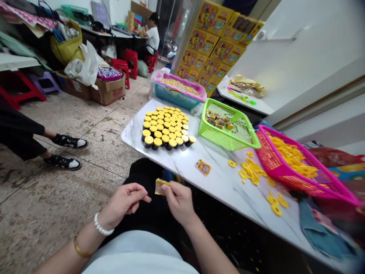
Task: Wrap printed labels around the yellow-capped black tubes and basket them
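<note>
My right hand [180, 201] pinches a small yellow printed label [161, 187] between thumb and fingers, above my lap. My left hand [125, 201] is just left of it, apart from the label. Its thumb and fingers are drawn together, and whatever they may hold is hidden. A similar printed label [203, 167] lies flat on the white marbled table [182, 160] beyond my right hand. Farther back on the table, a tight group of small dark jars with yellow lids [165, 127] stands upright.
A green basket [230, 142] holds several small wrapped jars. Yellow plastic rings [252, 169] lie beside a pink basket [308, 186] of more rings. A blue basket [176, 97] of small coloured pieces and stacked yellow boxes [211, 49] stand behind. Another person's shoes [67, 161] are at left.
</note>
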Motion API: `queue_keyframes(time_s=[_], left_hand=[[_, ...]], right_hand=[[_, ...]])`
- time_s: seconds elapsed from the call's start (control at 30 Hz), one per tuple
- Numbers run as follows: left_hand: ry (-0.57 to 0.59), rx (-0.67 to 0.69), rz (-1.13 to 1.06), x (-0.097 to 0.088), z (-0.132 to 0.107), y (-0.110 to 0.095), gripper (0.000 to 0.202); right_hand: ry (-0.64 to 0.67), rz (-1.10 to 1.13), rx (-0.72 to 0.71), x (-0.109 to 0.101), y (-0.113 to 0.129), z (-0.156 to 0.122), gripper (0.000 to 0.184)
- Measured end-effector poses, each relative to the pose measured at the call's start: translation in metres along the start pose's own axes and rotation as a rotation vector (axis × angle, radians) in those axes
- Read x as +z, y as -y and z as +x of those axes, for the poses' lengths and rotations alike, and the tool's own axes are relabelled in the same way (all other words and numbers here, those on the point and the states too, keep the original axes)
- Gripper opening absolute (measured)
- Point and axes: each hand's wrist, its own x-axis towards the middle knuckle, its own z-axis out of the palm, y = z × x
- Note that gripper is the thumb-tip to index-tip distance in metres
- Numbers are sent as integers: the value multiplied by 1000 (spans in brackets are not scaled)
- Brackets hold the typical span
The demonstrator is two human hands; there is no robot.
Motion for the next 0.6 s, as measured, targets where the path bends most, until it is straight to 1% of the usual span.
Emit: queue_keyframes(time_s=[0.07, 0.1, 0.13, 0.17, 0.23, 0.27, 0.3, 0.33, 0.43, 0.5, 0.6], left_hand=[[56, -5, 39, 6, 0, 1, 53], [50, 18, 51, 9, 1, 3, 54], [7, 64, 54, 11, 2, 4, 53], [-72, 129, 51, 13, 3, 5, 50], [-272, 275, 37, 14, 4, 6, 44], [-350, 338, 40, 14, 4, 6, 40], [-396, 390, 57, 14, 4, 4, 37], [-409, 429, 86, 14, 3, 2, 34], [-359, 470, 176, 15, -2, -5, 29], [-331, 434, 176, 17, -5, -8, 29], [-286, 326, 107, 17, -7, -8, 33]], right_hand=[[31, -29, -50, -11, 4, 14, 41], [61, -31, -74, -14, 5, 18, 40], [82, -26, -86, -14, 6, 20, 41], [86, -17, -78, -12, 6, 20, 43], [43, 12, -9, -5, 4, 16, 46], [19, 33, 35, -1, 2, 12, 47], [3, 55, 70, 4, 0, 8, 48], [-4, 73, 90, 8, -2, 4, 48], [1, 93, 93, 16, -3, -4, 47], [-10, 96, 88, 20, -1, -6, 46], [-24, 104, 66, 25, 0, -8, 45]])
